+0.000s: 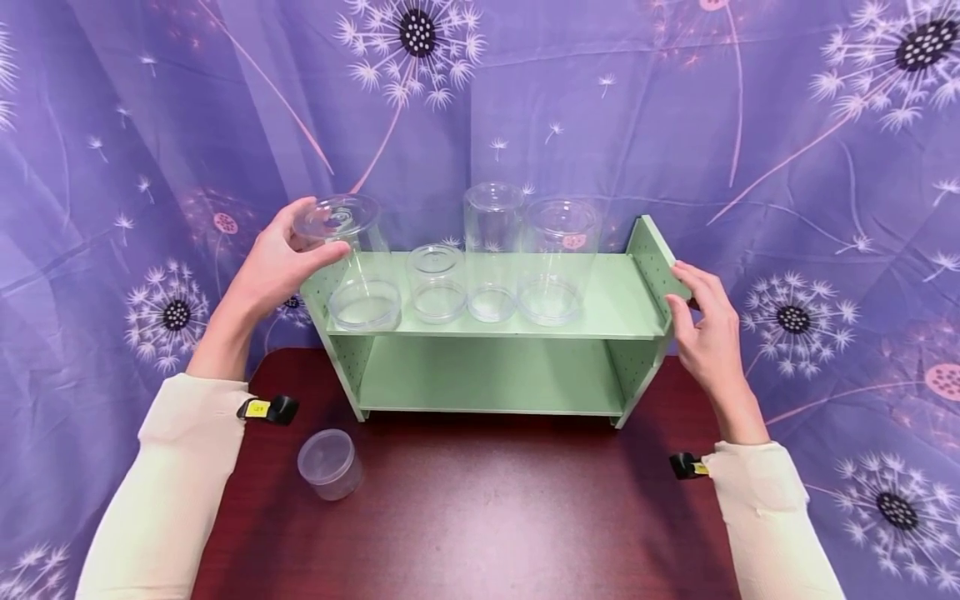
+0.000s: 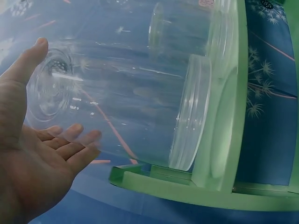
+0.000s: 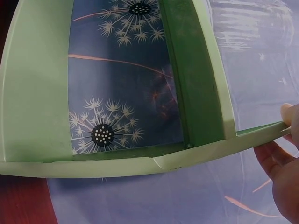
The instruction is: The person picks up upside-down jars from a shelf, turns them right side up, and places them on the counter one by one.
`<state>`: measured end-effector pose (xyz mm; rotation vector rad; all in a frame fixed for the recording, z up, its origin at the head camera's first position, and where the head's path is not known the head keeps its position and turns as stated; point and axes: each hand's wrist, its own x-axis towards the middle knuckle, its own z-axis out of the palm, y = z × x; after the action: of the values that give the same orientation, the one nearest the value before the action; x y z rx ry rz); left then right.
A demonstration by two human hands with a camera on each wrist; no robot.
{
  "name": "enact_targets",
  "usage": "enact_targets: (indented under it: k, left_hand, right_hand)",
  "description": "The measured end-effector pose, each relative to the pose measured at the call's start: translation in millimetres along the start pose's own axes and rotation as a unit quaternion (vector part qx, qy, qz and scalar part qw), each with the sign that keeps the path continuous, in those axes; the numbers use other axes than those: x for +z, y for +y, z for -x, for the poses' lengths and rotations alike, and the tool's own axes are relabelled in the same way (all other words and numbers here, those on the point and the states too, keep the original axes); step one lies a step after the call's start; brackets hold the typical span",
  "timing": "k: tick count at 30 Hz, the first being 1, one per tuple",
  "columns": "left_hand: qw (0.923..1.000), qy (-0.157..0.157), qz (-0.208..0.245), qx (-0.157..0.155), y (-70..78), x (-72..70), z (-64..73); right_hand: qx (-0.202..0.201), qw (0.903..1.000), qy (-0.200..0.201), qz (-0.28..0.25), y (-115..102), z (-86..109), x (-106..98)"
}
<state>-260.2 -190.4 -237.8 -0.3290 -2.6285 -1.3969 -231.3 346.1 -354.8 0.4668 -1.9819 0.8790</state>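
A green two-tier shelf [image 1: 487, 375] stands on the table, with clear plastic jars lined up lid-down on its upper board. At the left end my left hand [image 1: 273, 262] holds a large clear jar [image 1: 365, 267] near its upturned base, thumb in front and fingers behind. In the left wrist view the jar's wide lid [image 2: 191, 112] is close over the green board. To its right are a short jar [image 1: 437, 283], a tall narrow jar [image 1: 492, 250] and a wide jar [image 1: 558, 262]. My right hand [image 1: 708, 325] pinches the shelf's right side panel [image 1: 651, 262] at its upper edge.
A small frosted round tub [image 1: 330, 465] with a lid sits on the dark red table [image 1: 487, 508], in front of the shelf's left end. A purple dandelion-print curtain [image 1: 247, 108] hangs close behind and at both sides. The lower shelf board [image 1: 491, 385] holds nothing visible.
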Motion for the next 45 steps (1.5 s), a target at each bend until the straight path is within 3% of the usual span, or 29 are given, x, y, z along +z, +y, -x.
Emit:
enact_targets:
  k: [14,22,30,35,38,41,45]
  left_hand:
    - [0.9995,-0.001,0.021,0.024,9.1,-13.1,26.0]
    - [0.9976,-0.001,0.037,0.059,15.3,-13.3,46.9]
    - [0.992,-0.015,0.089,0.088,11.7,-11.9,68.1]
    - [0.9922,-0.015,0.088,0.088,4.7,-8.2,80.8]
    - [0.9884,-0.02,0.119,0.092,-0.4,-5.4,88.8]
    - [0.9776,-0.032,0.18,0.104,-5.9,-1.3,96.6]
    - [0.9681,-0.033,0.219,0.117,-14.5,5.9,105.8]
  right_hand:
    - [0.009,0.9999,0.012,-0.003,2,-0.2,1]
    - [0.014,0.9997,0.02,0.001,-2,-0.6,1]
    - [0.011,0.9999,0.01,-0.005,-1,-1.8,1]
    - [0.01,0.9999,0.002,-0.007,-1,-1.0,-1]
    - [0.009,0.9999,0.001,-0.008,-1,-0.8,-1]
    - [0.004,1.0,-0.002,-0.002,0,-1.1,-1]
    - [0.002,1.0,0.0,0.001,0,-1.2,-1]
